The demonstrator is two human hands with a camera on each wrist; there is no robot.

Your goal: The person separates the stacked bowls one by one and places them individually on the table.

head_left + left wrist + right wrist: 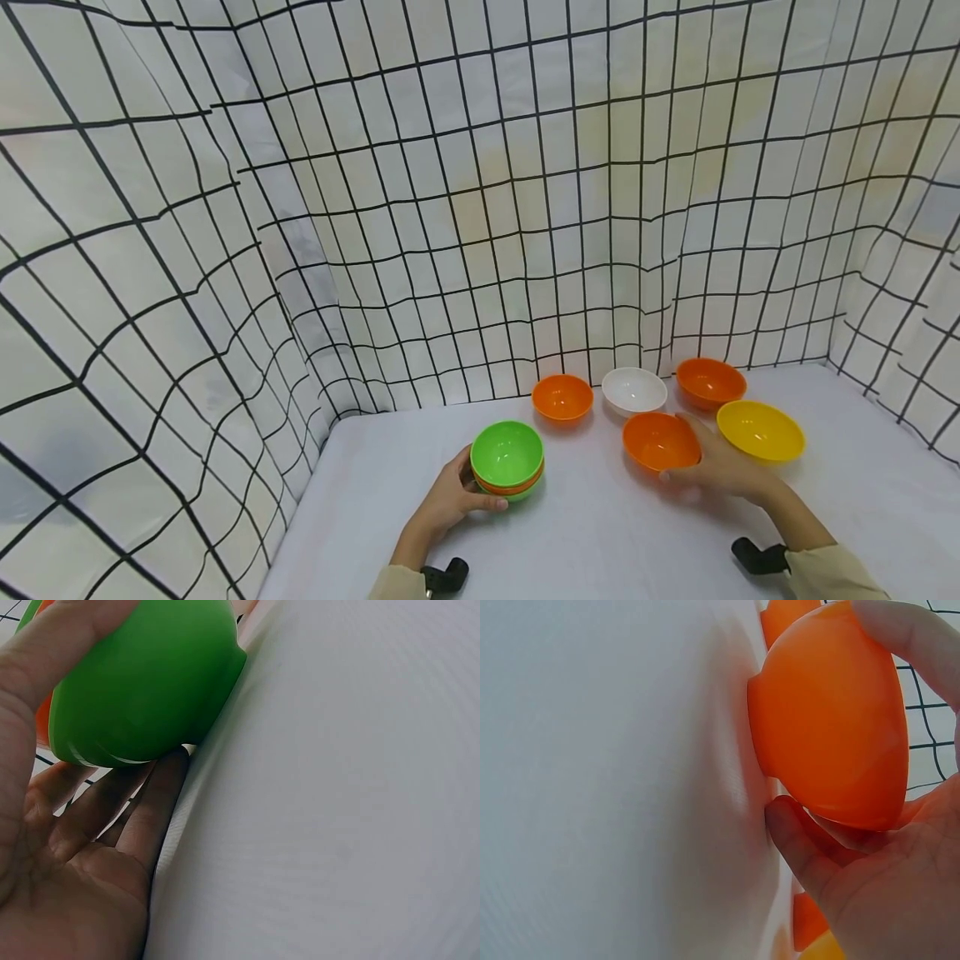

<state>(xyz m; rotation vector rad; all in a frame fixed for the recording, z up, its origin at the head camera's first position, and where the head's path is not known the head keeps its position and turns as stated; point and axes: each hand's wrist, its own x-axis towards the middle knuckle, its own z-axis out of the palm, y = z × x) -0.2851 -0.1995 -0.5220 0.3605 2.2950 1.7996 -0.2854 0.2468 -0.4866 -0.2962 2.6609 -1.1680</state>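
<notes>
On the left of the white table, a nested stack holds a bright green bowl on top, an orange layer under it, and a green bowl at the bottom. My left hand holds this stack from its left side, thumb at the front and fingers behind. Farther right, my right hand grips an orange bowl by its right side. In the right wrist view, thumb and fingers lie on opposite sides of that orange bowl, its foot at or close to the cloth.
Behind the gripped bowl stand a smaller orange bowl, a white bowl and another orange bowl. A yellow bowl sits right of my right hand. White cloth walls with a black grid enclose the table.
</notes>
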